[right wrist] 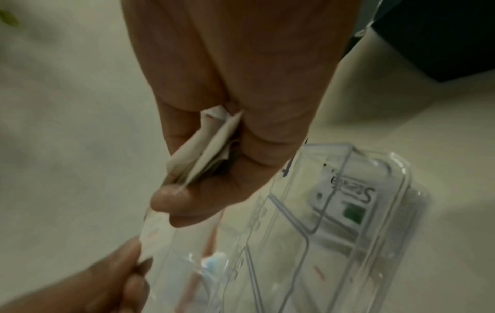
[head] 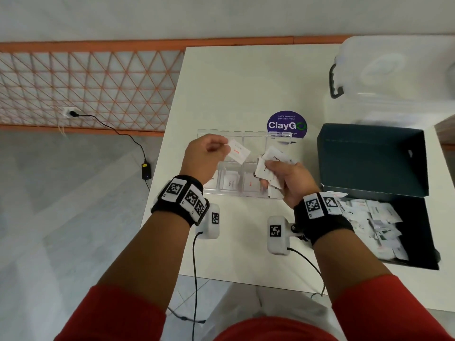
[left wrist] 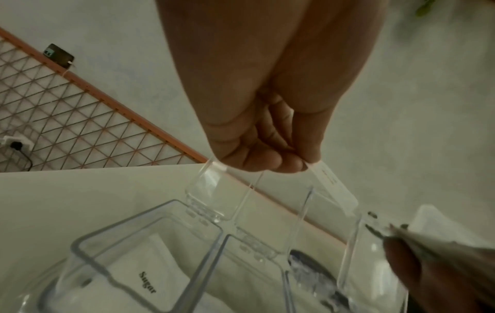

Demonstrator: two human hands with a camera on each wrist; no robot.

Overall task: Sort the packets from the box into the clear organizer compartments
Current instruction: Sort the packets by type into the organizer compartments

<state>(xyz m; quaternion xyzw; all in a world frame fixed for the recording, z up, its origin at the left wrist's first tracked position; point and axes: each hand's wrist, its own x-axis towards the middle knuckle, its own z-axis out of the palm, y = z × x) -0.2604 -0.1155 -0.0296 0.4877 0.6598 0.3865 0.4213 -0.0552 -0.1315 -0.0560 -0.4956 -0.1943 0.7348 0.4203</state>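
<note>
The left hand (head: 205,156) pinches one white packet (head: 238,151) by its end between thumb and fingertips, holding it in the air above the clear organizer (head: 256,193). The right hand (head: 289,179) grips a fanned bunch of packets (head: 273,159) over the organizer's right end. How many packets are in the bunch cannot be counted; they overlap and the fingers cover their lower halves.

The single packet is a flat white rectangle with short red lettering, too blurred to read. The upper packet of the bunch carries dark lettering, also illegible. Both hands hide much of the organizer. In its near row a packet with dark print (head: 231,182) and one with red print (head: 251,183) lie in neighbouring compartments. From the left wrist a packet labelled "Sugar" (left wrist: 150,275) lies in the near compartment. From the right wrist a packet with a green square (right wrist: 350,203) shows through the clear plastic, its name only partly legible.

The dark box (head: 416,217) stands open to the right on the white table (head: 246,94), with a heap of white packets (head: 374,225) inside, partly behind the right wrist. The purple ClayGo sticker (head: 286,123) is half covered by the organizer's far edge.
</note>
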